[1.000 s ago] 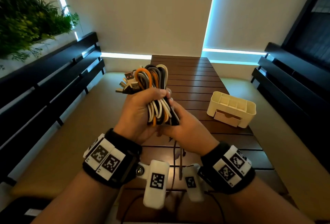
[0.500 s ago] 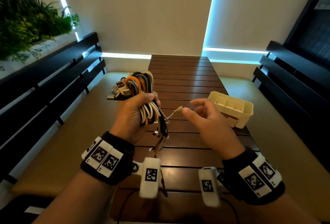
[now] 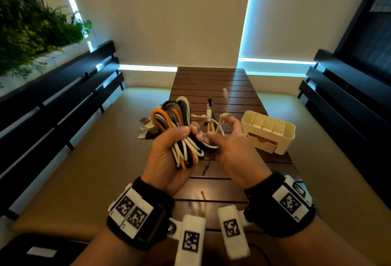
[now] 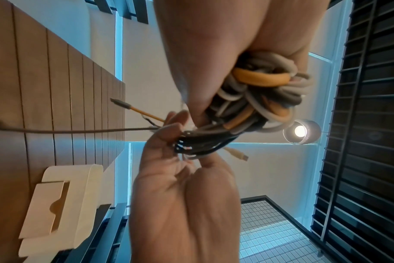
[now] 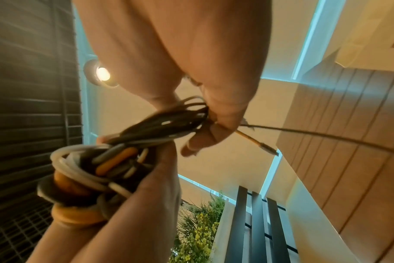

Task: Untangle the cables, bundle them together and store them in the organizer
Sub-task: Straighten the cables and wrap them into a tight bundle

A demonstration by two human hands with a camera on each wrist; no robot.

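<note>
Left: planter greenery (image 3: 31,32) and a dark slatted bench back (image 3: 57,96), not involved. Left hand (image 3: 167,155) is clenched round the cable bundle (image 3: 179,130), held raised over the table (image 3: 211,87); orange, white, grey and black strands looped into 1 hank, loop bend uppermost, USB plugs (image 3: 146,128) sticking out on the left. The fist sits at mid-hank, likely so the loops cannot spring apart while the other hand works. Left wrist view shows the same hank (image 4: 259,92) packed tight against the palm. Centre: several loose ends (image 3: 211,115) rise from the hank, plug tips up; blurred, so count uncertain. Right hand (image 3: 230,149) is at those ends, fingers curled, grasping thin strands just beside the left thumb; right wrist view shows dark strands pinched at the fingertips (image 5: 223,122), 1 orange lead (image 5: 257,140) and 1 dark lead trailing off. Judged purpose: gathering the tails against the hank to bind it. Right: cream organizer (image 3: 268,132) stands on the table, compartments open upward, no cables seen in them, apart from both hands. Storing not yet done.
</note>
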